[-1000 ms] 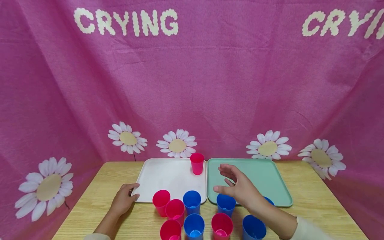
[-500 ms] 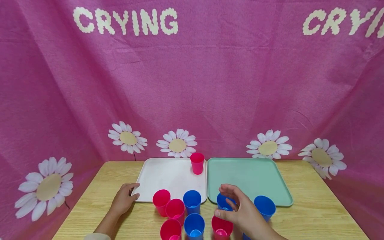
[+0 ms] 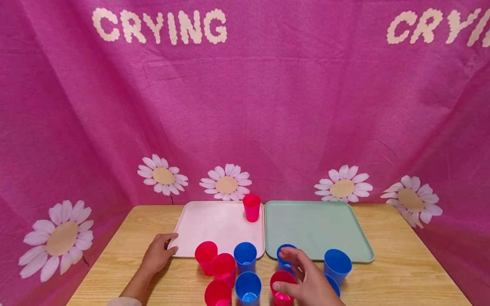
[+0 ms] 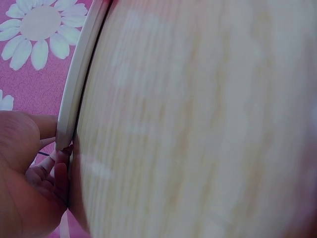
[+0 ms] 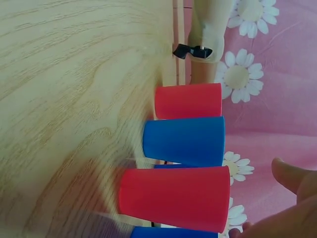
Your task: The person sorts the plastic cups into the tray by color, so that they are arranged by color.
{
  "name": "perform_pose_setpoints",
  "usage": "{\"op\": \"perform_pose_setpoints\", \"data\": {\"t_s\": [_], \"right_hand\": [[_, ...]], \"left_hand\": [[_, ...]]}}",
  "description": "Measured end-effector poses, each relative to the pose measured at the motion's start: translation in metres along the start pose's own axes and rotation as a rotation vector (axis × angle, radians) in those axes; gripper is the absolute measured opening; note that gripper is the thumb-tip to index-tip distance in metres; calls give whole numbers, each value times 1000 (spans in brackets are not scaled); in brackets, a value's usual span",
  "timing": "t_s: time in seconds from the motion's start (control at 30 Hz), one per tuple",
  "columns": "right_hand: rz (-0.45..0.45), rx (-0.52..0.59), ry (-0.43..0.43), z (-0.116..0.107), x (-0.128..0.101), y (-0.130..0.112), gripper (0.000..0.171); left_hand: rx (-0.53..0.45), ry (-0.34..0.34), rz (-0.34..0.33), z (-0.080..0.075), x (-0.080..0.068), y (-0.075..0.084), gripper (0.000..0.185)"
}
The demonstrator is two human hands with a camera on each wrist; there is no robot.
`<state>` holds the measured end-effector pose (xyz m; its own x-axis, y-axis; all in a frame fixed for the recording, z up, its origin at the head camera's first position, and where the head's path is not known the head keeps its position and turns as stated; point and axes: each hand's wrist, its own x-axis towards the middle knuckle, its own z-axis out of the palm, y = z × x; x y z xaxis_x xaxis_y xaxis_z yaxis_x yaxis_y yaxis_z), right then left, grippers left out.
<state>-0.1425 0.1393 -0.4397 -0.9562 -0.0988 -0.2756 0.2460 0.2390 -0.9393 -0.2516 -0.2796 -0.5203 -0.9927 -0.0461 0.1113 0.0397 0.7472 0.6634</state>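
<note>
With thumb and finger, my left hand (image 3: 158, 253) grips the left edge of the white tray (image 3: 206, 227). The left wrist view shows its thumb and curled fingers at the tray's rim (image 4: 77, 89). Over the nearest red cup (image 3: 277, 278) hovers my right hand (image 3: 308, 280), fingers spread and slightly bent, holding nothing. The right wrist view has that upright red cup (image 5: 173, 198) beside the hand's thumb (image 5: 287, 173). Just beyond it stands a blue cup (image 3: 285, 263), partly covered by the fingers. A lone red cup (image 3: 251, 208) stands upright on the white tray's far right.
A green tray (image 3: 317, 229) lies against the white one on the wooden table (image 3: 405, 255). More red cups (image 3: 206, 257) and blue cups (image 3: 248, 289) stand left of my right hand, and another blue cup (image 3: 337, 265) is to its right. A pink flowered cloth (image 3: 245, 106) hangs behind.
My right hand has come back from over the green tray, down toward me to the nearest red cup, uncovering the blue cup at right. The left hand stays on the white tray.
</note>
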Motion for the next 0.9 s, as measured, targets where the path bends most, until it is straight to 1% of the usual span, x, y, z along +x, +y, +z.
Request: {"op": "perform_pose_setpoints", "data": {"t_s": [0.23,0.43,0.53,0.67,0.9], "right_hand": [[-6,-14,-1,2,-2,1,90],[-41,-73,15,1,-5,4,86],[-46,-71,7,0,-5,7,90],[-25,-46,-19,0,-5,8,96],[-26,-96,-16,1,-5,5,95]], "left_hand": [[7,-4,1,0,0,0,39],[10,3,0,0,0,0,39],[9,8,2,0,0,0,39],[14,14,9,-1,-1,1,38],[13,15,24,-1,-1,1,38]]}}
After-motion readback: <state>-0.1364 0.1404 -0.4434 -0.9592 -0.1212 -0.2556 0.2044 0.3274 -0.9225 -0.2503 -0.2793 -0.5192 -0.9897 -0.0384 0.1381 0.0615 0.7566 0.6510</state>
